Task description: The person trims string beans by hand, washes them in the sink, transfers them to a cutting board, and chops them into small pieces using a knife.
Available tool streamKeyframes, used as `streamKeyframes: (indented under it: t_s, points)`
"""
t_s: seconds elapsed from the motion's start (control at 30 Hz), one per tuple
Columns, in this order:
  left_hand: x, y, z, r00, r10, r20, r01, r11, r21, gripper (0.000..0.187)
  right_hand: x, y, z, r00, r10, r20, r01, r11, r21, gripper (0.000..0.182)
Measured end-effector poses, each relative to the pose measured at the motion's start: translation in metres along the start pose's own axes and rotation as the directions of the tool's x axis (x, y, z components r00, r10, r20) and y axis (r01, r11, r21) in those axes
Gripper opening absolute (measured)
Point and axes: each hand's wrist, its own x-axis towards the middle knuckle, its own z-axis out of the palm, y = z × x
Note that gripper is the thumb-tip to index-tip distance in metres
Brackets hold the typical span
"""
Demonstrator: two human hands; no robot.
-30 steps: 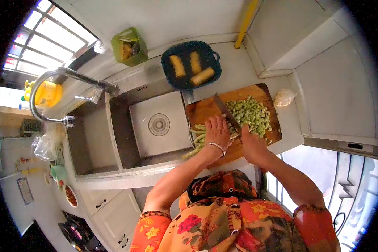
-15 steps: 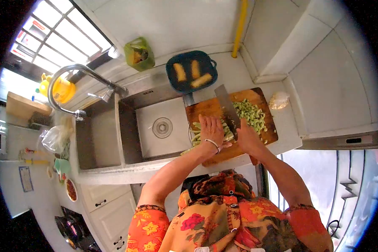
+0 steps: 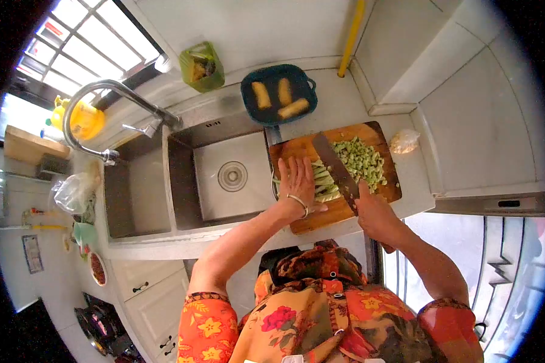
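Note:
My right hand [image 3: 376, 213] is closed around the handle of a kitchen knife [image 3: 335, 162]. Its broad blade lies slantwise over the wooden cutting board [image 3: 312, 225], between two lots of green vegetable. To the left of the blade are long cut green strips [image 3: 324, 181]. My left hand [image 3: 298, 180] rests flat on their left part, fingers stretched out, and hides some of them. On the blade's right side lies a heap of small green diced pieces [image 3: 364, 162]. A bangle [image 3: 298, 204] circles my left wrist.
Left of the board is a double steel sink [image 3: 188, 181] with a curved faucet [image 3: 118, 85]. Behind the board stands a dark blue square pan [image 3: 266, 115] with three yellowish pieces. A green container [image 3: 215, 81] is at the wall, a clear bag [image 3: 404, 142] at right.
My right hand has drawn the knife toward me and slightly right. My left hand has shifted a little left, with its fingers more stretched out. The camera view has tilted slightly.

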Motion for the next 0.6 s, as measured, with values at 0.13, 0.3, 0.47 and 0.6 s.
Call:
streamKeyframes:
  t_s: [0.13, 0.3, 0.47, 0.6]
  points:
    - [-0.002, -0.001, 0.007, 1.000, 0.018, -0.011, -0.018, 1.000, -0.010, 0.122, -0.002, 0.003, 0.003, 0.999, -0.034, 0.037, 0.034, 0.999, 0.008, 0.027]
    - [-0.002, 0.002, 0.004, 0.998, 0.053, 0.030, -0.055, 0.994, 0.092, 0.108, 0.012, 0.007, 0.008, 0.995, -0.066, 0.080, 0.067, 0.998, -0.005, 0.026]
    - [0.008, 0.006, 0.012, 0.993, 0.005, 0.118, -0.019, 0.993, 0.119, 0.094, 0.027, -0.012, -0.007, 0.977, 0.064, 0.205, -0.060, 0.998, -0.025, 0.025]
    - [0.007, 0.003, 0.023, 0.999, 0.051, 0.003, -0.051, 0.987, 0.155, 0.083, 0.042, -0.009, 0.006, 0.971, 0.066, 0.229, -0.055, 0.997, -0.057, 0.025]
